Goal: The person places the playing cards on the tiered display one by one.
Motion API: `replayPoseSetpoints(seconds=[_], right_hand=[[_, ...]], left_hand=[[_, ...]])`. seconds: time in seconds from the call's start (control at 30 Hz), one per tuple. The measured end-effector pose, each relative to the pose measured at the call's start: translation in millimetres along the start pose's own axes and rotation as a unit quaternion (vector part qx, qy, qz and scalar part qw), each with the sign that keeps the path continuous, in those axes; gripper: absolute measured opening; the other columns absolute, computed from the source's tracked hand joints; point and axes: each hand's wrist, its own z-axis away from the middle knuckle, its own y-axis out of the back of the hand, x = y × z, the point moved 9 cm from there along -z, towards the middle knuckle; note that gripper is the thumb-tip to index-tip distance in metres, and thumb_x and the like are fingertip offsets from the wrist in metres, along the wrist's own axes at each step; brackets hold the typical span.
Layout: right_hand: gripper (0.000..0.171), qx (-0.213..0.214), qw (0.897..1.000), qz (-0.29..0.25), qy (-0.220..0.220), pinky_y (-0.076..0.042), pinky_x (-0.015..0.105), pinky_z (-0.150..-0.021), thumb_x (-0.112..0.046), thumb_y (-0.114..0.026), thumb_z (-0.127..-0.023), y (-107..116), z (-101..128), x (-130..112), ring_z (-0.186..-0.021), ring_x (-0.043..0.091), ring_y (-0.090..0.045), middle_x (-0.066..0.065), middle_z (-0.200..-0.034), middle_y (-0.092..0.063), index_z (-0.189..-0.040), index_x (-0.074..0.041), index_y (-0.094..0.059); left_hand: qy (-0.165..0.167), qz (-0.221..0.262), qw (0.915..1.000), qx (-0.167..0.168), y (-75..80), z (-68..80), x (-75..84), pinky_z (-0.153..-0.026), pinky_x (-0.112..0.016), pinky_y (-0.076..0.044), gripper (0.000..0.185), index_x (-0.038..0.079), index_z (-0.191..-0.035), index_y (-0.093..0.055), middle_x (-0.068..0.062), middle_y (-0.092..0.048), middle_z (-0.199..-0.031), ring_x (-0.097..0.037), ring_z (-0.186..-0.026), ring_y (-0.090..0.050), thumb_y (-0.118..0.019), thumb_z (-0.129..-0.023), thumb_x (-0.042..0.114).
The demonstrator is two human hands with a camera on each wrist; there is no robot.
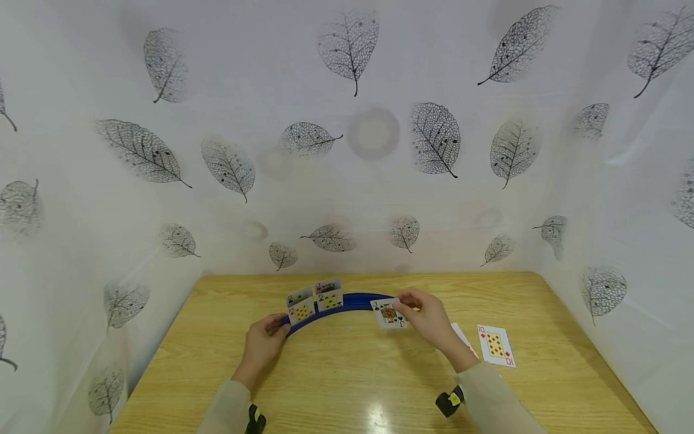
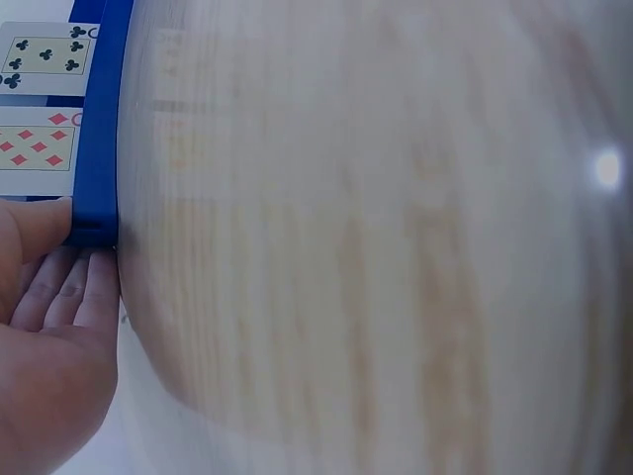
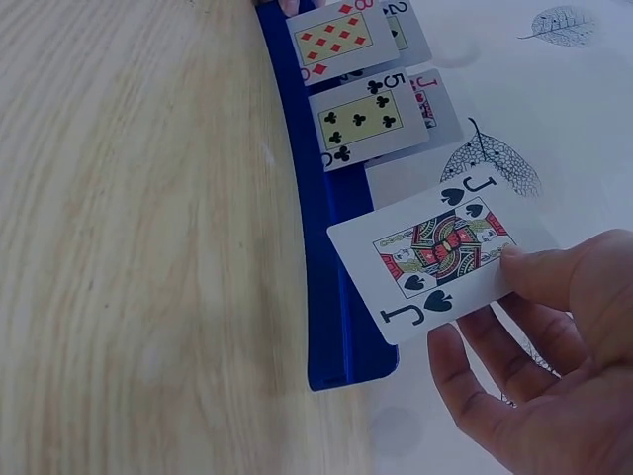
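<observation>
A blue curved card holder (image 1: 347, 303) lies on the wooden table (image 1: 347, 374). Several cards stand in its left part, with an eight of diamonds (image 3: 331, 40) and a five of clubs (image 3: 361, 119) in front. My left hand (image 1: 271, 331) grips the holder's left end (image 2: 97, 223), thumb on one side and fingers on the other. My right hand (image 1: 409, 304) pinches a jack of spades (image 3: 440, 252) and holds it upright, face toward me, just over the holder's right part (image 3: 331, 257).
A ten of diamonds (image 1: 495, 345) lies face up on the table at the right. Another card (image 1: 462, 335) shows partly from behind my right wrist. White sheets printed with leaves close off the table's far, left and right sides.
</observation>
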Motion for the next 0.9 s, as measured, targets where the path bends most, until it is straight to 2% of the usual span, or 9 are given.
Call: replayPoseSetpoints(seconds=[0.13,0.2,0.33,0.63,0.9], right_hand=[[0.014,0.001,1.0,-0.007,0.0,-0.056,0.022,-0.069,-0.014,-0.074,-0.1,-2.7,-8.4,-4.7,-0.088,0.017,-0.073,0.008,-0.101,-0.079,-0.112,-0.007,-0.074],[0.013,0.001,1.0,-0.011,0.005,-0.055,0.022,-0.068,-0.014,-0.073,-0.1,-3.8,-12.9,-7.3,-0.085,0.019,-0.072,0.01,-0.1,-0.079,-0.111,-0.005,-0.073],[0.013,0.01,1.0,-0.008,0.007,-0.055,0.021,-0.069,-0.012,-0.073,-0.1,-5.4,-21.1,-10.0,-0.085,0.02,-0.073,0.012,-0.1,-0.079,-0.11,-0.004,-0.073],[0.011,0.014,1.0,-0.02,0.005,-0.057,0.023,-0.064,-0.01,-0.07,-0.102,-12.5,-34.9,-7.3,-0.082,0.028,-0.075,0.016,-0.1,-0.078,-0.111,-0.004,-0.07],[0.011,0.017,1.0,-0.015,0.008,-0.061,0.026,-0.068,-0.012,-0.07,-0.102,-20.1,-46.3,-8.9,-0.084,0.027,-0.076,0.015,-0.102,-0.078,-0.111,-0.007,-0.07]], left_hand=[[-0.005,-0.004,1.0,0.001,0.6,0.7,0.5,-0.095,-0.038,-0.064,0.029,-0.005,-0.127,-0.071,-0.028,-0.073,-0.123,-0.042,-0.116,-0.072,-0.069,-0.098,-0.001],[0.003,-0.002,1.0,0.001,0.6,0.7,-0.8,-0.096,-0.038,-0.063,0.03,-0.003,-0.128,-0.072,-0.026,-0.073,-0.124,-0.04,-0.117,-0.072,-0.07,-0.098,0.0],[0.001,-0.004,1.0,-0.001,0.3,0.7,0.4,-0.096,-0.039,-0.064,0.03,-0.004,-0.128,-0.072,-0.026,-0.073,-0.123,-0.04,-0.116,-0.072,-0.07,-0.098,-0.001],[0.008,-0.001,1.0,-0.005,0.6,2.6,1.9,-0.098,-0.039,-0.063,0.03,-0.003,-0.129,-0.071,-0.026,-0.072,-0.126,-0.039,-0.118,-0.071,-0.069,-0.099,0.0],[0.008,-0.003,0.9999,-0.007,1.1,3.0,3.7,-0.098,-0.041,-0.063,0.029,-0.004,-0.128,-0.071,-0.026,-0.073,-0.126,-0.039,-0.118,-0.071,-0.069,-0.099,0.0]])
